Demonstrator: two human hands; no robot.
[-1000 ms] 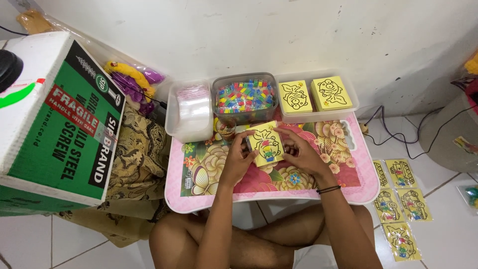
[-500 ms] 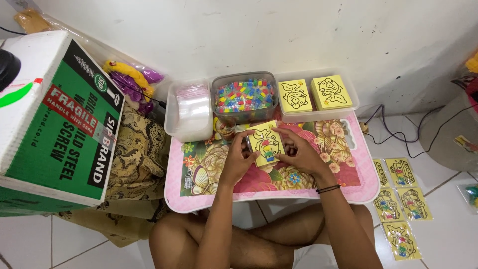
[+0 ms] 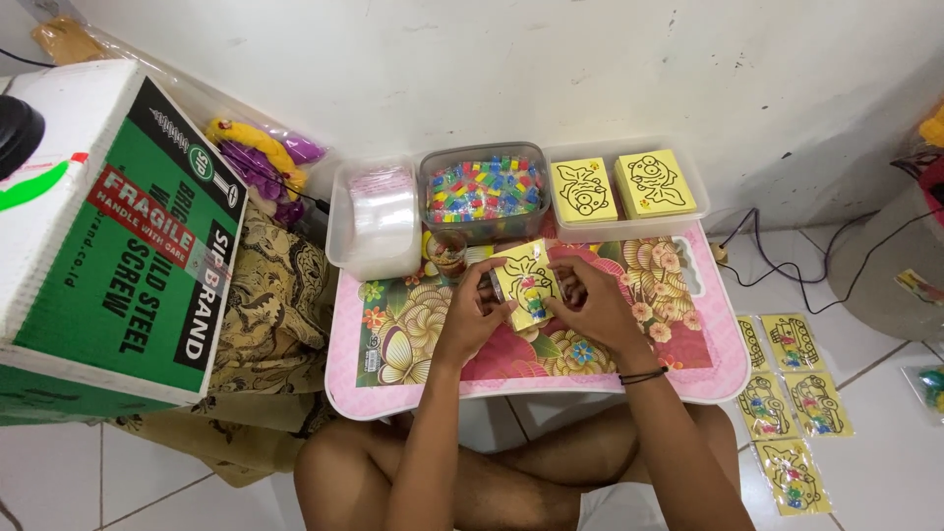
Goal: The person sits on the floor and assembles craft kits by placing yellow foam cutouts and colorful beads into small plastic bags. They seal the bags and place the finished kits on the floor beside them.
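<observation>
We hold a yellow picture card (image 3: pixel 526 283) w/ both hands over the pink table (image 3: pixel 688 379): left hand (image 3: pixel 477 313) & right hand (image 3: pixel 590 307) clamped on its edges, wrists bent inward.

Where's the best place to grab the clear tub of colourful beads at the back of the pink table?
Probably grip the bead tub across its two short end walls, coming from above. It sits open and upright, squeezed between the bag tray and the card tray, so its sides offer little room.
</observation>
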